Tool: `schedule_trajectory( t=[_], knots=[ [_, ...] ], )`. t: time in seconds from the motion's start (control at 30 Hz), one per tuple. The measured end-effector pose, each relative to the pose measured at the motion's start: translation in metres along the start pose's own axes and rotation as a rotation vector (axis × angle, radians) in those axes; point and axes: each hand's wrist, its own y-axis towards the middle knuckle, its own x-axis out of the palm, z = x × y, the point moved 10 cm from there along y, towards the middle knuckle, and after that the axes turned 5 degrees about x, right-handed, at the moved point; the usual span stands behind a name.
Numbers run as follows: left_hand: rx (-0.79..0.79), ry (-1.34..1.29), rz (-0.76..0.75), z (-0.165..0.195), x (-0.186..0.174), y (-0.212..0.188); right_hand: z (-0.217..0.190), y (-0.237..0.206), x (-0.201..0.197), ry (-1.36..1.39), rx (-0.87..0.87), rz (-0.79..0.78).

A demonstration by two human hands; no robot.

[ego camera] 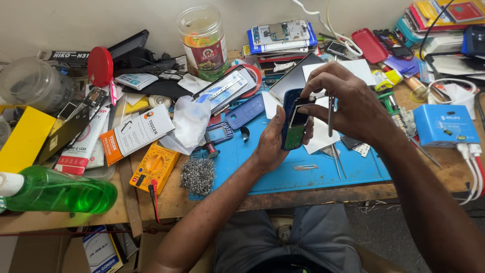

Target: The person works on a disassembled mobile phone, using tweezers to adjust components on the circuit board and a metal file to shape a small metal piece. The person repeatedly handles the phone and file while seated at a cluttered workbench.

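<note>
Pale wall (76, 20) behind a worn wooden workbench (303, 194); grey floor (394, 227)

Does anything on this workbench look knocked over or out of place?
Yes: the green plastic bottle lies on its side at the bench's near left edge. The clear plastic jar stands with no lid on it, beside a loose red lid.

1. An orange-and-white flat package (136, 132) lies left of centre on my bench.
2. A red-and-white flat pack (81, 146) sits beside it, further left.
3. The clear jar's red label (206, 53) stands at upper centre.
4. A blue box (445, 125) rests at right.
5. A white-and-blue box (102, 250) is at lower left.
</note>
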Motion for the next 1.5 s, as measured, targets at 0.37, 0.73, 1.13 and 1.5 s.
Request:
schedule_trajectory(
  t=[0.37, 0.73, 1.13, 1.5],
  knots=[
    [-0.024, -0.093, 0.051, -0.002, -0.012, -0.001, 0.021, -0.007, 0.015, 0.157, 0.227, -0.135],
    [-0.026, -0.102, 0.033, -0.005, -0.013, -0.002, 0.034, -0.006, 0.026, 0.188, 0.254, -0.142],
    [-0.035, -0.042, 0.047, 0.0, -0.009, 0.0, 0.01, -0.006, 0.01, 0.078, 0.088, 0.038],
    [-0.049, -0.052, 0.133, -0.003, -0.017, -0.001, 0.014, -0.008, 0.015, 0.103, 0.099, 0.102]
  ],
)
